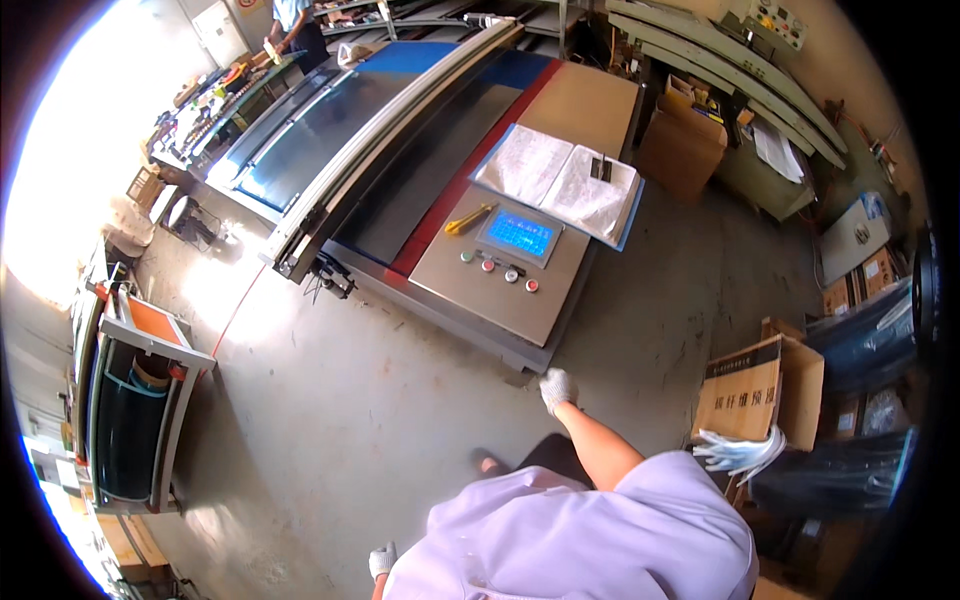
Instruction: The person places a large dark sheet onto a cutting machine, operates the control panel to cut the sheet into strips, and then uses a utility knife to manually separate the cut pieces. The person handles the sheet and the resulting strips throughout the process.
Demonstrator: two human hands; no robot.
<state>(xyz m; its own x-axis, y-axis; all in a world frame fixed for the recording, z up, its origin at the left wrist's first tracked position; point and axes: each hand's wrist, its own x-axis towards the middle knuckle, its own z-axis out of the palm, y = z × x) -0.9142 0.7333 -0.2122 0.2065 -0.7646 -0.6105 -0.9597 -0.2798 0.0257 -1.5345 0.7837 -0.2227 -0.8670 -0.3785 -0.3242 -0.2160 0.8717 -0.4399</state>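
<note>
My right hand (558, 390), in a white knit glove, is just in front of the near corner of a large flatbed machine (480, 340). Its fingers look curled together, and I see nothing in them. Low in the view, beside my lilac shirt, my left hand (382, 560) wears a matching glove; its fingers are too small to read. On the machine's metal control panel (450, 280) are a lit blue screen (520, 234), several round buttons (488, 266) and a yellow-handled cutter (468, 219). An open folder of papers (560, 180) lies behind the screen.
A long gantry beam (390, 120) crosses the machine. At right stand an open cardboard box (750, 400) with white gloves (740, 452) hanging out, and dark wrapped rolls (860, 350). A framed rack with a dark roll (130, 420) is at left. Another person (295, 25) stands far back.
</note>
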